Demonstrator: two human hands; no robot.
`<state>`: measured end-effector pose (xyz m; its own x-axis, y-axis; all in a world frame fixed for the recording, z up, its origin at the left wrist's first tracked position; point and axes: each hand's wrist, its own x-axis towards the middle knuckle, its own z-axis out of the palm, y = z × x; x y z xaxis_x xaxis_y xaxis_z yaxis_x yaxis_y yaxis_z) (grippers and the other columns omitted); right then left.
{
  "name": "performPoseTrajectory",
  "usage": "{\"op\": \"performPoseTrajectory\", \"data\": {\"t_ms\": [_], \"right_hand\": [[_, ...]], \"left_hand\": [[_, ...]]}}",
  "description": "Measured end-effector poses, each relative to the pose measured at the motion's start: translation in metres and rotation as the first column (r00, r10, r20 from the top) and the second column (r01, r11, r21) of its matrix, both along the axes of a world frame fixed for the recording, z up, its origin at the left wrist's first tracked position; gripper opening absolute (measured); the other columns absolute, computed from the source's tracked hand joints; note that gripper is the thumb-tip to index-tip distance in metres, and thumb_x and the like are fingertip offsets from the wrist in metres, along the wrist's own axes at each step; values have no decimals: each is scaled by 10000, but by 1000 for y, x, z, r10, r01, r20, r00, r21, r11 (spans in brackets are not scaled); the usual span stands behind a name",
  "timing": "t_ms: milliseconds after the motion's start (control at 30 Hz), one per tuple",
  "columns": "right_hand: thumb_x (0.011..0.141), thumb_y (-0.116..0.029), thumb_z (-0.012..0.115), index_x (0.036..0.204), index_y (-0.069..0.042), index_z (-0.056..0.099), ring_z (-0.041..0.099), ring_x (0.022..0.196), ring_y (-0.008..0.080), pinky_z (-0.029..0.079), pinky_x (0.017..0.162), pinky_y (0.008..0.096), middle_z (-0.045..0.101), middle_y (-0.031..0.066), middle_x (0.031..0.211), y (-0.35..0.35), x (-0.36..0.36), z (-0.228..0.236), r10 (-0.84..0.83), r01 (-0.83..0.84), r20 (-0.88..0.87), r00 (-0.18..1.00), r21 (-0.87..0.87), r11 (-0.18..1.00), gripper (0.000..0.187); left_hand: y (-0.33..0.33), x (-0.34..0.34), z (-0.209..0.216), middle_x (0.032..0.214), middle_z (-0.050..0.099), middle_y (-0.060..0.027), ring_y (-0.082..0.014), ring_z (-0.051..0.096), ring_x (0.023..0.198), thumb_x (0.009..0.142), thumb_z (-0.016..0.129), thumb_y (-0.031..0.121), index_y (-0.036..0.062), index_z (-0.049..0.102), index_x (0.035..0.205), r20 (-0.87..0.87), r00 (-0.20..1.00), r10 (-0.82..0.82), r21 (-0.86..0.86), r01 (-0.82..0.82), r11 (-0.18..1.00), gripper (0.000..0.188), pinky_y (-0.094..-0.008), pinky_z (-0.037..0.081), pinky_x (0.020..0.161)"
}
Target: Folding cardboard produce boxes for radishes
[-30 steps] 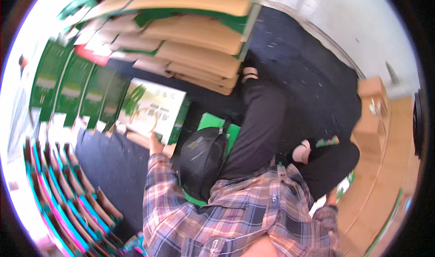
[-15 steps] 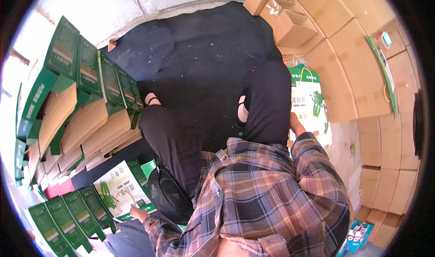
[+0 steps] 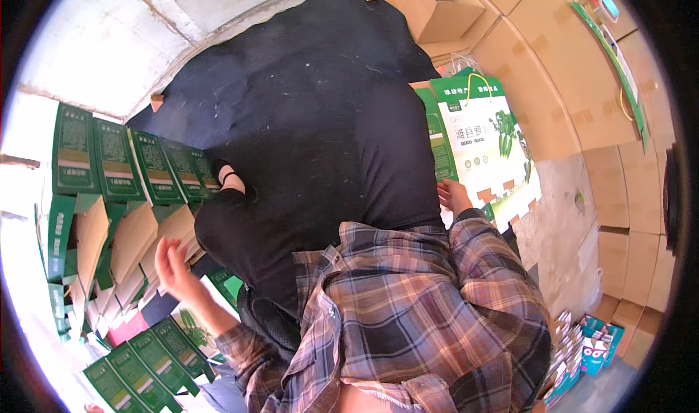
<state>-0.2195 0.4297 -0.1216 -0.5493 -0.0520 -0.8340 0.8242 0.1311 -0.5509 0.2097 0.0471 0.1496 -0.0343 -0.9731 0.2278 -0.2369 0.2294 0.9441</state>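
Observation:
Raised with fingers apart and nothing in it, my left hand (image 3: 175, 271) is beside the near side of a row of green cartons (image 3: 116, 162) with open brown flaps. Below it, partly hidden by my forearm, lies a white and green carton (image 3: 191, 327) with a vegetable picture. My right hand (image 3: 454, 196) is low beside my right thigh, fingers loosely bent, at the lower left edge of a flat white and green carton (image 3: 480, 147) with a yellow cord handle. Whether its fingertips touch that carton is unclear; I see nothing held in it.
Several more green cartons (image 3: 149, 369) stand in a row at lower left. Brown cardboard boxes (image 3: 539, 71) are stacked along the right side. Black sheeting (image 3: 291, 71) covers the floor ahead of my legs. A teal patterned package (image 3: 598, 344) is at lower right.
My left hand has left the white and green carton at lower left and risen forward to the row of green cartons. My right hand has shifted slightly along the right carton's edge.

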Motion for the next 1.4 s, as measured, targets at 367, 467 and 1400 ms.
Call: {"op": "performPoseTrajectory", "data": {"t_ms": [367,467,1400], "right_hand": [[905,-262,519,1178,-8,406,626,834,303,542,673,439,612,233,962,-8,-4,-119,-73,207,354,932,-357,911,389],[864,-204,575,1195,24,424,614,819,293,518,696,394,619,200,943,-18,11,-93,-70,125,173,982,-335,934,430],[891,-164,557,1157,87,446,603,918,263,549,714,370,585,170,1051,-55,-81,168,-841,669,-392,372,-516,536,382]], "left_hand": [[-9,-155,-101,959,628,-30,-103,585,832,868,573,47,36,602,1104,192,738,-647,340,569,749,238,-229,473,714],[-1,-150,-90,920,633,-48,-116,598,823,831,600,19,42,612,1084,350,716,-603,269,540,797,254,-249,490,727],[11,-148,-74,843,579,-123,-253,602,778,774,620,12,30,608,1035,523,629,-575,125,611,782,261,-331,481,697]]}}
